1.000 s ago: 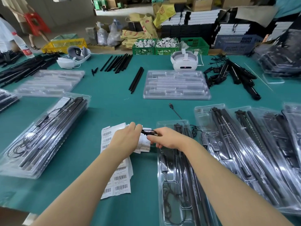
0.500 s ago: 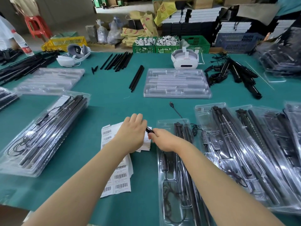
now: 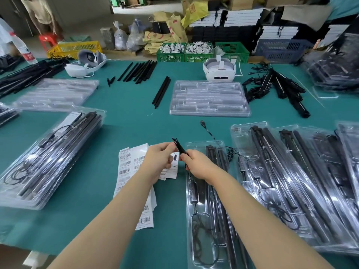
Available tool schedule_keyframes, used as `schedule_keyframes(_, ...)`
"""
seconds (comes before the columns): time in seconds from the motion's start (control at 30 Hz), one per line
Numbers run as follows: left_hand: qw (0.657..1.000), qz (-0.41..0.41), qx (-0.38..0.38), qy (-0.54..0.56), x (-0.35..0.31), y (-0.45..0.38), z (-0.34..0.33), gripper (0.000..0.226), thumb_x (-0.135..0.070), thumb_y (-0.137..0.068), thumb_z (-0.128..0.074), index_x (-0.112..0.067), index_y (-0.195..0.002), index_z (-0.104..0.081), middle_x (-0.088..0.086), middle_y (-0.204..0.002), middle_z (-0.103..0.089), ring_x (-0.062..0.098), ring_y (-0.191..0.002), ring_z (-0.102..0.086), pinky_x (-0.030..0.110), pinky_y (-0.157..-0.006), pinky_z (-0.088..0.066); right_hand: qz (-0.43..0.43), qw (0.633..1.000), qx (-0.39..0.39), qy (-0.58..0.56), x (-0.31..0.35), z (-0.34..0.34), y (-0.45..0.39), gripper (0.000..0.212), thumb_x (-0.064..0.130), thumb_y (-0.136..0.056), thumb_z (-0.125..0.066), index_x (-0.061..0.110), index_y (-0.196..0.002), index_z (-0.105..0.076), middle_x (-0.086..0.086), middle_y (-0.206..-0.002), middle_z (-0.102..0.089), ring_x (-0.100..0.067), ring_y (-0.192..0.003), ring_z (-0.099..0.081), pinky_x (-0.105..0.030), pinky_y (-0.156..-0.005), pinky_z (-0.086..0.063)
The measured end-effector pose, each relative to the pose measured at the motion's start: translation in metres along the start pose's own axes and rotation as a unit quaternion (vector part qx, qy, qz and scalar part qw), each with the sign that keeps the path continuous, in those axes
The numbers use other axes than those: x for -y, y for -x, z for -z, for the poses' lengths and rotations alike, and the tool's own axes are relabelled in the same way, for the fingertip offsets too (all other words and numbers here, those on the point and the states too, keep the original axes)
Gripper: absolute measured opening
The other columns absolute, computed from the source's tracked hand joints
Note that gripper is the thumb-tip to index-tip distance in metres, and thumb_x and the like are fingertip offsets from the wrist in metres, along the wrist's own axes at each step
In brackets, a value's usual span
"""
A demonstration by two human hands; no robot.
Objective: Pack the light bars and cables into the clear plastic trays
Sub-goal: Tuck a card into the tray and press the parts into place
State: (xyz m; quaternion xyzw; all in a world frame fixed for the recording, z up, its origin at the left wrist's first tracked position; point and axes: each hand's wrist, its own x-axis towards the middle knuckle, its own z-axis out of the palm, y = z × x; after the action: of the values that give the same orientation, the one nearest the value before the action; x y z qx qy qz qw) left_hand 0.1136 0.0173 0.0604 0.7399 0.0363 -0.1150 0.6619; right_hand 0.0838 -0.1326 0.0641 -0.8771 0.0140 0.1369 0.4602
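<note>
Just left of the clear plastic tray (image 3: 196, 193) holding black light bars, left hand (image 3: 158, 162) and right hand (image 3: 196, 164) both pinch a small black bundled cable (image 3: 179, 147) above white barcode label sheets (image 3: 129, 166).

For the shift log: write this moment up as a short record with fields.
setting: green table
left hand: pinches the upper end of a small black cable bundle
right hand: grips the bundle's lower end
under the hands: barcode label sheets
tray in front: clear, holds black light bars and a cable
empty tray: farther back, centre
filled trays: overlapping on the right
loose bars: beside the empty tray
</note>
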Motion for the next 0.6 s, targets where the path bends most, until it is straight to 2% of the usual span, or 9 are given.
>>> schedule_keyframes(0.07,0.999,-0.005,0.029,0.022,0.002,0.002,-0.002,0.026,-0.025,-0.102,-0.056,-0.007,-0.106,-0.075,0.002,-0.091,-0.071,0.011,-0.059,-0.05,0.022,-0.048,-0.041,-0.005,1.0,-0.016,0.0,0.0,-0.002,0.0,0.025,0.031,-0.107,-0.038,0.018,-0.097,-0.057,-0.003,-0.08,-0.055,-0.017,-0.067,-0.047,-0.032,-0.06,-0.036)
schedule_keyframes(0.13,0.998,-0.012,0.053,0.02,0.006,0.002,-0.006,0.026,-0.023,-0.103,-0.056,-0.005,-0.105,-0.074,0.002,-0.085,-0.068,0.01,-0.066,-0.055,0.021,-0.055,-0.046,-0.008,0.999,-0.031,0.002,0.001,-0.005,-0.002,0.027,0.031,-0.107,-0.037,0.015,-0.097,-0.058,-0.003,-0.079,-0.055,-0.017,-0.066,-0.049,-0.031,-0.057,-0.036)
schedule_keyframes(0.2,0.999,-0.022,0.037,-0.022,0.006,0.002,-0.008,0.027,-0.024,-0.102,-0.058,0.0,-0.099,-0.072,0.002,-0.076,-0.065,0.008,-0.064,-0.057,0.02,-0.057,-0.048,-0.012,0.999,-0.04,0.026,0.004,-0.009,-0.003,0.031,0.031,-0.107,-0.037,0.011,-0.101,-0.06,-0.007,-0.086,-0.058,-0.021,-0.071,-0.052,-0.032,-0.058,-0.037)
schedule_keyframes(0.3,0.997,-0.023,-0.013,-0.078,0.0,0.001,-0.012,0.032,-0.023,-0.099,-0.063,0.004,-0.083,-0.068,0.004,-0.065,-0.065,0.015,-0.056,-0.058,0.02,-0.05,-0.046,0.018,0.986,-0.042,0.163,0.005,-0.016,-0.006,0.029,0.018,-0.107,-0.036,0.006,-0.115,-0.061,-0.016,-0.106,-0.052,-0.033,-0.093,-0.056,-0.04,-0.078,-0.047)
schedule_keyframes(0.33,0.991,-0.03,-0.024,-0.125,-0.003,0.0,-0.013,0.034,-0.023,-0.098,-0.063,0.003,-0.077,-0.065,0.006,-0.063,-0.065,0.018,-0.054,-0.058,0.023,-0.049,-0.045,0.032,0.978,-0.041,0.203,0.004,-0.019,-0.006,0.029,0.014,-0.106,-0.034,0.008,-0.117,-0.06,-0.015,-0.105,-0.048,-0.033,-0.091,-0.054,-0.043,-0.081,-0.048)
schedule_keyframes(0.43,0.937,-0.046,-0.031,-0.346,-0.017,-0.003,-0.015,0.039,-0.029,-0.096,-0.062,-0.005,-0.066,-0.053,0.008,-0.061,-0.058,0.026,-0.058,-0.054,0.028,-0.051,-0.039,0.047,0.969,-0.058,0.235,-0.001,-0.028,-0.004,0.028,0.012,-0.103,-0.036,0.013,-0.121,-0.057,-0.006,-0.098,-0.037,-0.027,-0.071,-0.045,-0.04,-0.071,-0.042)
schedule_keyframes(0.47,0.916,-0.043,-0.032,-0.398,-0.023,-0.004,-0.015,0.04,-0.031,-0.095,-0.062,-0.007,-0.065,-0.049,0.007,-0.06,-0.055,0.025,-0.059,-0.051,0.029,-0.05,-0.036,0.047,0.967,-0.075,0.238,-0.003,-0.03,-0.003,0.025,0.014,-0.103,-0.038,0.012,-0.121,-0.056,-0.004,-0.097,-0.036,-0.026,-0.072,-0.045,-0.039,-0.069,-0.039)
schedule_keyframes(0.53,0.893,-0.024,-0.02,-0.449,-0.03,-0.007,-0.012,0.038,-0.03,-0.094,-0.063,-0.008,-0.066,-0.05,0.009,-0.063,-0.061,0.024,-0.06,-0.053,0.031,-0.054,-0.042,0.06,0.957,-0.103,0.263,-0.005,-0.034,-0.003,0.025,0.021,-0.105,-0.039,0.009,-0.12,-0.055,-0.004,-0.098,-0.039,-0.028,-0.086,-0.049,-0.037,-0.074,-0.036)
schedule_keyframes(0.6,0.903,0.007,0.0,-0.429,-0.032,-0.009,-0.01,0.035,-0.025,-0.09,-0.065,-0.007,-0.064,-0.053,0.015,-0.066,-0.069,0.026,-0.061,-0.061,0.034,-0.063,-0.052,0.085,0.934,-0.116,0.327,-0.007,-0.037,-0.002,0.032,0.031,-0.107,-0.036,0.011,-0.119,-0.058,-0.008,-0.105,-0.05,-0.029,-0.101,-0.047,-0.038,-0.082,-0.035)
